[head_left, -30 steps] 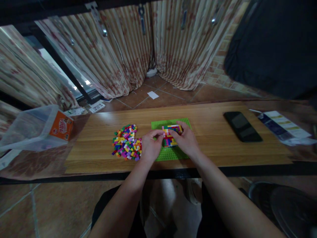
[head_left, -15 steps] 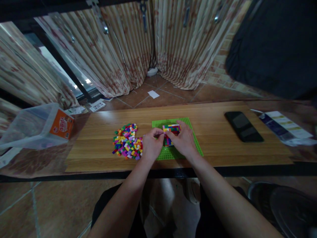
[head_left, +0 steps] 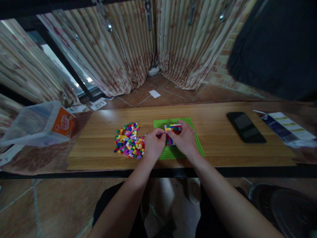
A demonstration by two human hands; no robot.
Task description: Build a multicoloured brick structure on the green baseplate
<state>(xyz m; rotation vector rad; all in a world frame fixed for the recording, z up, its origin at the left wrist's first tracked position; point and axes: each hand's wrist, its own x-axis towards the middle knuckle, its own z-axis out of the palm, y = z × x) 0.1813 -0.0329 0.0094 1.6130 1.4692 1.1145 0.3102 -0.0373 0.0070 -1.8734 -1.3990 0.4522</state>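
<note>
A green studded baseplate [head_left: 197, 145] lies on the wooden board, with a block of multicoloured toy bricks [head_left: 172, 127] built up on it. My left hand [head_left: 155, 143] is at the block's left side, thumb and forefinger pinched together; whatever is between the fingertips is too small to make out. Over the block's right part, my right hand [head_left: 186, 138] has its thumb across the front and its fingers along the far right edge, gripping it. Both hands hide part of the block. Just left of my left hand, loose toy bricks [head_left: 130, 140] lie in a pile.
A black phone [head_left: 245, 127] rests on the right of the wooden board [head_left: 213, 115]. Printed packaging [head_left: 288, 127] lies beyond its right end. At the left stands a clear plastic bin [head_left: 37, 124] with an orange label. Curtains [head_left: 138, 49] hang behind.
The whole view has shifted slightly, so things appear a little further right. Both hands stay at the brick block, with hardly any change in their fingers.
</note>
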